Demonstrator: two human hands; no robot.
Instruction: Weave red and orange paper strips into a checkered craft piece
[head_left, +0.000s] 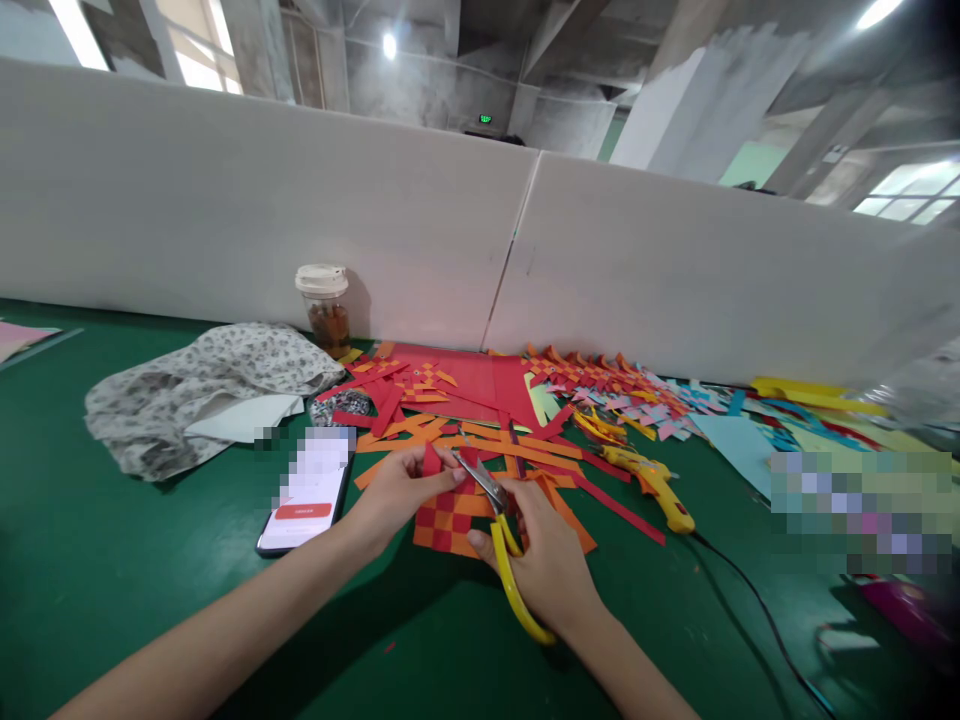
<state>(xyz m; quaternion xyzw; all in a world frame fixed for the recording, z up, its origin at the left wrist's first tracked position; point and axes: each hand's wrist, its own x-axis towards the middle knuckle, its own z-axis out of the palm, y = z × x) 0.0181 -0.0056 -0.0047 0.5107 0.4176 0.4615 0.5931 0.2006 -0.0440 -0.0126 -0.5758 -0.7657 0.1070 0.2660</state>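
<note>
My left hand point(400, 488) pinches the top edge of a woven red and orange paper mat point(448, 520) that lies on the green table. My right hand point(546, 560) grips yellow-handled scissors point(504, 555), whose blades reach up to a red strip at the mat's upper edge, close to my left fingers. Loose red and orange paper strips point(480, 435) lie spread just beyond the mat.
A phone point(306, 495) lies left of my left hand. A yellow glue gun point(651, 485) with a black cord sits to the right. Further back stand a lidded cup point(324, 305), a patterned cloth point(202, 390), finished woven pieces point(622, 390) and a white partition point(480, 250).
</note>
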